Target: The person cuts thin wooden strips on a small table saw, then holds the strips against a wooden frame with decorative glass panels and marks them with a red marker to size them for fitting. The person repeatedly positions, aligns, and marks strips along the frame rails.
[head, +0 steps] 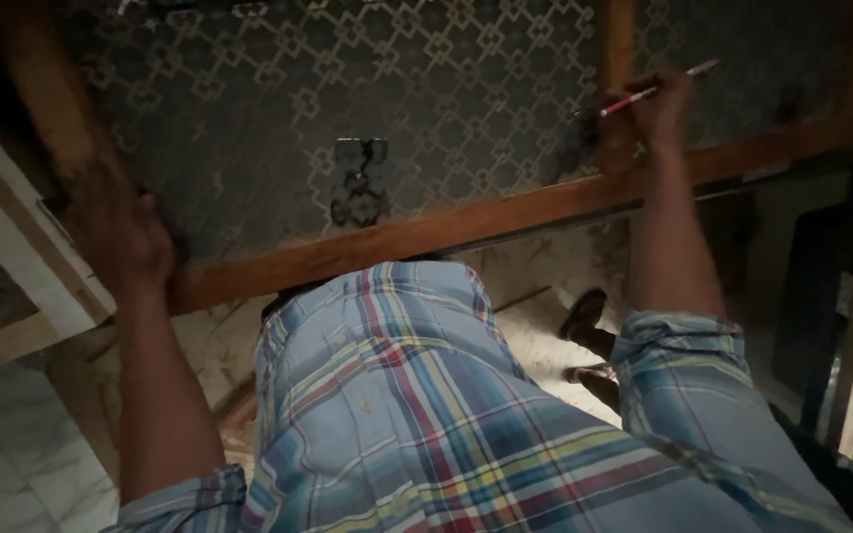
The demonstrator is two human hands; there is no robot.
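Pencil (659,89) in right hand (661,114) | left hand (120,237) on frame corner (190,291)

A panel (348,109) fills the upper frame, its frame rail (466,222) crossing below it. The left hand (125,237) rests on the rail's left end; the right hand (659,109), upper right, holds a pencil (649,92) over the panel. A latch (359,183) sits mid-panel. Feet (584,341) stand on the floor (535,296) below the rail

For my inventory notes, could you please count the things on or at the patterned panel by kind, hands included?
Hands: 2, left hand and right hand
Pencils: 1, red pencil in the right hand
Patterned panels with wooden frame: 1
Metal fittings on the panel: 1
Total: 5
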